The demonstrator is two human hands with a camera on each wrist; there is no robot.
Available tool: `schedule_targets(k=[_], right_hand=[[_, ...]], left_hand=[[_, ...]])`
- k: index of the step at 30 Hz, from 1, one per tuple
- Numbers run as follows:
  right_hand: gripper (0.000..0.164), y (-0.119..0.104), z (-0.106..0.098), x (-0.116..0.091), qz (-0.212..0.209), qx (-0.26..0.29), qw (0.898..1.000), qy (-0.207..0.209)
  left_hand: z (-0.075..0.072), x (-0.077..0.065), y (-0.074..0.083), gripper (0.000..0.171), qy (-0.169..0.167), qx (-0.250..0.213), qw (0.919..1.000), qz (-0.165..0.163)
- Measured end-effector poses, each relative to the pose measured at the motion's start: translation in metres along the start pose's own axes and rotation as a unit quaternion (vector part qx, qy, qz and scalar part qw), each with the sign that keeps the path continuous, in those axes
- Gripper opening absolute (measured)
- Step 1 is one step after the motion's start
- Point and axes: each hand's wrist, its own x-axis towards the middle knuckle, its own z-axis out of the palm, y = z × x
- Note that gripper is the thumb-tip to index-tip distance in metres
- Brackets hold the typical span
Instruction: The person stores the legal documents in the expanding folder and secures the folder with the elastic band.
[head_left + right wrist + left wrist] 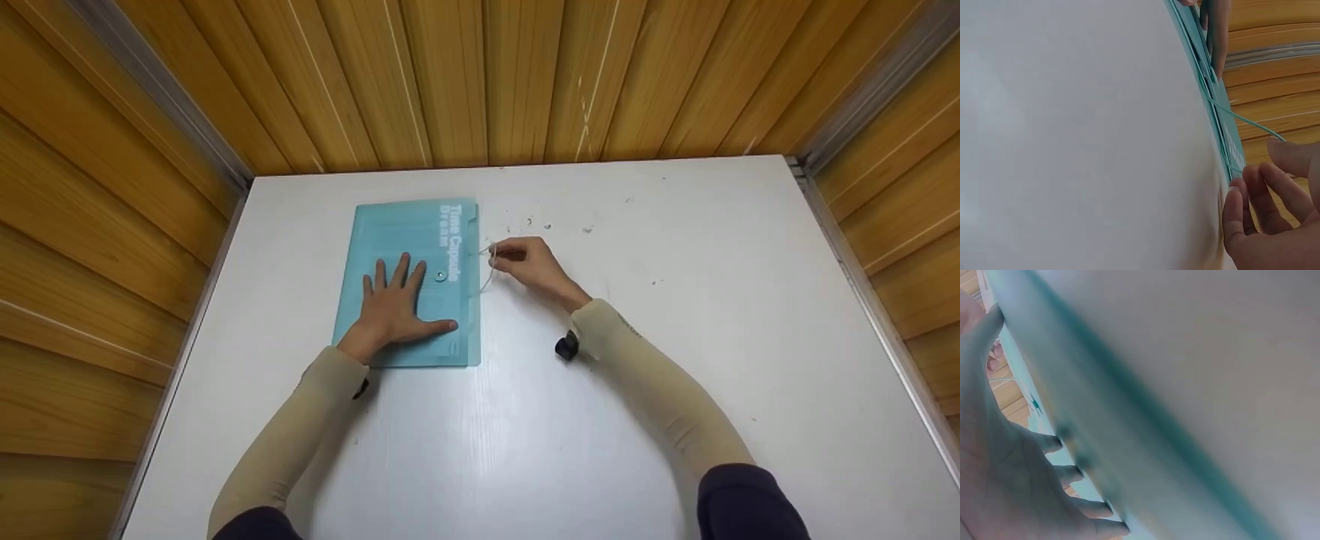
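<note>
On the white table (600,375), toward ten o'clock from its middle, lies a teal folder (409,247), flat, long side running away from the person; its flap edge faces three o'clock, white lettering runs along that side, and a small round button (439,276) sits near the flap's middle.

Left hand (394,307) rests palm down on the folder, fingers straight and spread toward twelve o'clock, thumb stretched out toward three o'clock just below the button; it presses flat and curls round nothing; the left wrist view shows the same fingers (1081,506) laid against the teal sheet, blurred and close. Its forearm, in a beige sleeve, comes up from seven o'clock.

Right hand (529,266) hovers just beside the folder's right edge, at three o'clock from the button, wrist bent, fingers curled together; thumb and fingertips pinch a thin pale string (489,271) that loops down along the folder's edge; in the right wrist view the string (1244,121) runs taut from the folder's edge to the curled fingers (1261,197). Its forearm reaches in from five o'clock, a small black device (566,346) at the wrist.

Wooden panelling (450,75) rises behind the table at twelve o'clock.
</note>
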Motion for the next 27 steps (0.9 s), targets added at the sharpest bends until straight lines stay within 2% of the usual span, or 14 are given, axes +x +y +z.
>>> schedule_targets(k=[11, 17, 27], right_hand=[[0.030, -0.005, 0.014, 0.004, -0.012, 0.010, 0.999, 0.029], [0.032, -0.006, 0.020, 0.006, -0.018, 0.005, 0.999, 0.030], [0.032, -0.017, 0.031, 0.012, -0.053, -0.009, 0.999, 0.009]], left_hand=[[0.001, -0.001, 0.001, 0.133, -0.004, 0.004, 1.0000, 0.001], [0.000, -0.001, 0.002, 0.133, -0.003, 0.007, 1.0000, 0.001], [-0.003, 0.000, 0.001, 0.134, -0.005, 0.014, 0.9999, -0.002]])
